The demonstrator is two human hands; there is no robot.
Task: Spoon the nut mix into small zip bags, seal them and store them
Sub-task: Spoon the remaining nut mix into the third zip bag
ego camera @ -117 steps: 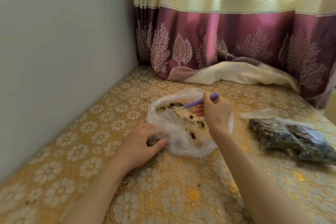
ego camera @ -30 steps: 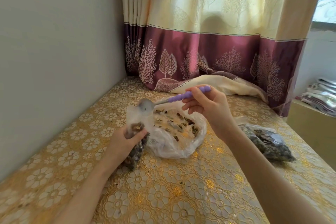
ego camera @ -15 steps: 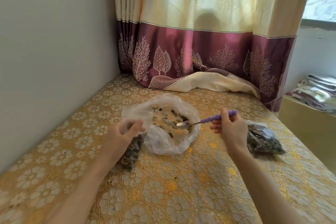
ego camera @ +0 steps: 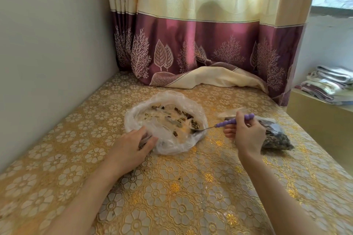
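Head view is all I have, so I read the change from it: half a second back my left hand (ego camera: 131, 149) held the small zip bag (ego camera: 143, 140) up off the table (ego camera: 172, 187) with dark nuts showing below the palm, and now that hand is lower and pressed against the near-left edge of the big clear bag (ego camera: 166, 120), fingers curled round the small bag so that only a sliver of it shows between thumb and fingers. My right hand (ego camera: 246, 133) pinches the purple beaded handle of the spoon (ego camera: 215, 125) as it did before, but the bowl has slid to the right rim of the big bag, down among the last scattered nut mix (ego camera: 183, 118). I judge that another scoop is under way and that the loose supply is nearly gone, so this small bag may be close to sealing. Two filled bags (ego camera: 275, 135) lie behind my right hand, partly hidden by it. I find no brand, label or writing anywhere; the curtain (ego camera: 191, 44) and the floral table cover carry only patterns.
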